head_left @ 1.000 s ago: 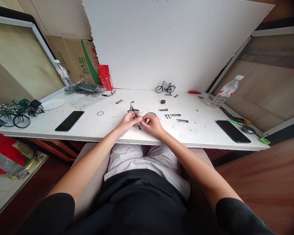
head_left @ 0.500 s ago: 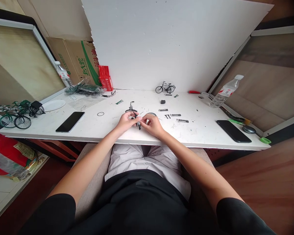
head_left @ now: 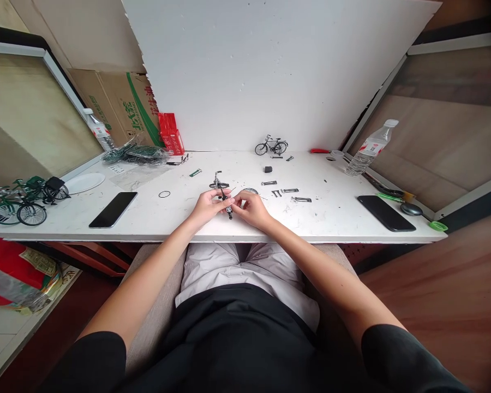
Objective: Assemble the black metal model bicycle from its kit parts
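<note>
Showing no clear change, the bare left hand [head_left: 208, 207] is pinching a small, black-and-silver metallic model bicycle [head_left: 229, 209] near the front of the white tabletop [head_left: 174, 217]; the bare right hand [head_left: 251, 212] is meeting it, grip unclear; work is staying mid-step.

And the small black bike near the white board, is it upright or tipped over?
Upright: the bike has both wheels down and its handlebar on top.
</note>
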Available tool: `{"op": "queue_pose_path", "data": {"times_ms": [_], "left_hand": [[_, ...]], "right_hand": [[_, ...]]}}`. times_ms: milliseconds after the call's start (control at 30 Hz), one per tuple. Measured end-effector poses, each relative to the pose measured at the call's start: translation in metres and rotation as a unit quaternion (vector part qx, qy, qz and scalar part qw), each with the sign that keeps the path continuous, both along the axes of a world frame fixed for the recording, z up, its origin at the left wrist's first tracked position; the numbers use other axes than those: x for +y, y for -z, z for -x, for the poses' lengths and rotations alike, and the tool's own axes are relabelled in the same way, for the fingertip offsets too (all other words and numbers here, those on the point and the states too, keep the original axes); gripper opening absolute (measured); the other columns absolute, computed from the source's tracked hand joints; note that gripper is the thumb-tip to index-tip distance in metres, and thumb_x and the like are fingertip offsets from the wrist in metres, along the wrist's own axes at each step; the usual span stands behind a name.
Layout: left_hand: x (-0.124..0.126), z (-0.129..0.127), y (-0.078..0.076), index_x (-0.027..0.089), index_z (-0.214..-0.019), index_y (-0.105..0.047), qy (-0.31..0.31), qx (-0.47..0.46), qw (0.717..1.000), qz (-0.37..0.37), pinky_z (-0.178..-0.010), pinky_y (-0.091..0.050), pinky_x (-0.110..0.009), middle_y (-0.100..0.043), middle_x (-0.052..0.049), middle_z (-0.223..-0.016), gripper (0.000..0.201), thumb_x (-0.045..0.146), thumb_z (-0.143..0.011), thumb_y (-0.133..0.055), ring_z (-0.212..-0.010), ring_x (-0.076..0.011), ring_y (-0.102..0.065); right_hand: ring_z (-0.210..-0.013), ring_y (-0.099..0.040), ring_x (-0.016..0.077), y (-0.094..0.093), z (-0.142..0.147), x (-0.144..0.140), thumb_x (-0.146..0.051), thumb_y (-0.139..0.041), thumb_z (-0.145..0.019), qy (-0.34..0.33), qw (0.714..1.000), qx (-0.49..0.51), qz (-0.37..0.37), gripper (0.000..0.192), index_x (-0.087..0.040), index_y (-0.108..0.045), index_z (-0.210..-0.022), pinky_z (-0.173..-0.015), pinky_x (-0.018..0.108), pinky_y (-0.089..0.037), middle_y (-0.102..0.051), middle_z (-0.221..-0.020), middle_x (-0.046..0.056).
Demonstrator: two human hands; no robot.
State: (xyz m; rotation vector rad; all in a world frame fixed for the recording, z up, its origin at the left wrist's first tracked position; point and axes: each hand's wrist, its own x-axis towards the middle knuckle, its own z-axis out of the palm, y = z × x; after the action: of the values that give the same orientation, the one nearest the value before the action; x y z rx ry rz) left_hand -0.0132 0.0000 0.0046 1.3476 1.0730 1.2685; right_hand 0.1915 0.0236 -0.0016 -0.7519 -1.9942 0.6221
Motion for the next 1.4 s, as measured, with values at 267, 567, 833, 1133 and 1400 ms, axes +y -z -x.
{"op": "queue_pose_path", "data": {"times_ms": [267, 567, 833, 1133, 1400], "left_hand": [[0.0, -0.005, 0.002, 0.014, -0.121, -0.076, -0.052, -0.017, 0.998, -0.022, -0.09, -0.061, -0.038, -0.073, -0.018, -0.14, 0.07, 0.046, -0.065, -0.104, -0.094, -0.0193, -0.075], [-0.004, -0.011, 0.0, 0.016, -0.114, -0.074, -0.109, 0.029, 0.99, -0.08, -0.089, -0.063, -0.037, -0.078, -0.017, -0.129, 0.064, 0.049, -0.067, -0.101, -0.092, -0.0202, -0.076], [-0.002, -0.014, 0.005, 0.014, -0.11, -0.079, -0.06, -0.021, 0.996, -0.06, -0.101, -0.064, -0.043, -0.083, -0.016, -0.119, 0.056, 0.051, -0.073, -0.098, -0.104, -0.0278, -0.081], [0.001, -0.017, 0.013, 0.013, -0.107, -0.08, -0.072, -0.046, 0.995, -0.059, -0.094, -0.066, -0.039, -0.084, -0.016, -0.114, 0.051, 0.05, -0.076, -0.096, -0.1, -0.0252, -0.08], [0.002, -0.018, 0.014, 0.013, -0.104, -0.078, -0.098, -0.09, 0.99, -0.043, -0.094, -0.067, -0.042, -0.082, -0.014, -0.108, 0.051, 0.049, -0.074, -0.097, -0.099, -0.0252, -0.079]], "right_hand": [[-0.077, -0.067, 0.0191, 0.002, 0.0, 0.003, -0.035, -0.069, -0.096, 0.006, 1.0, 0.023, 0.014, 0.019, -0.021, -0.07, -0.083, -0.068, 0.032, -0.05, -0.072, -0.082, 0.004], [-0.084, -0.068, 0.0213, 0.005, -0.001, 0.005, -0.033, -0.072, -0.097, 0.048, 0.998, 0.027, -0.021, 0.015, -0.022, -0.072, -0.086, -0.075, 0.034, -0.052, -0.075, -0.086, 0.005], [-0.087, -0.067, 0.0233, 0.006, -0.002, 0.004, -0.033, -0.076, -0.101, 0.079, 0.995, 0.009, -0.056, 0.019, -0.024, -0.073, -0.084, -0.079, 0.037, -0.053, -0.077, -0.085, 0.005], [-0.092, -0.065, 0.0249, 0.001, -0.001, -0.002, -0.033, -0.076, -0.102, 0.101, 0.992, -0.037, -0.065, 0.018, -0.024, -0.075, -0.087, -0.08, 0.038, -0.051, -0.078, -0.089, 0.006], [-0.105, -0.057, 0.0293, -0.003, 0.001, -0.003, -0.029, -0.078, -0.099, 0.101, 0.987, -0.059, -0.112, 0.008, -0.023, -0.079, -0.094, -0.094, 0.044, -0.051, -0.076, -0.095, 0.008]]}}
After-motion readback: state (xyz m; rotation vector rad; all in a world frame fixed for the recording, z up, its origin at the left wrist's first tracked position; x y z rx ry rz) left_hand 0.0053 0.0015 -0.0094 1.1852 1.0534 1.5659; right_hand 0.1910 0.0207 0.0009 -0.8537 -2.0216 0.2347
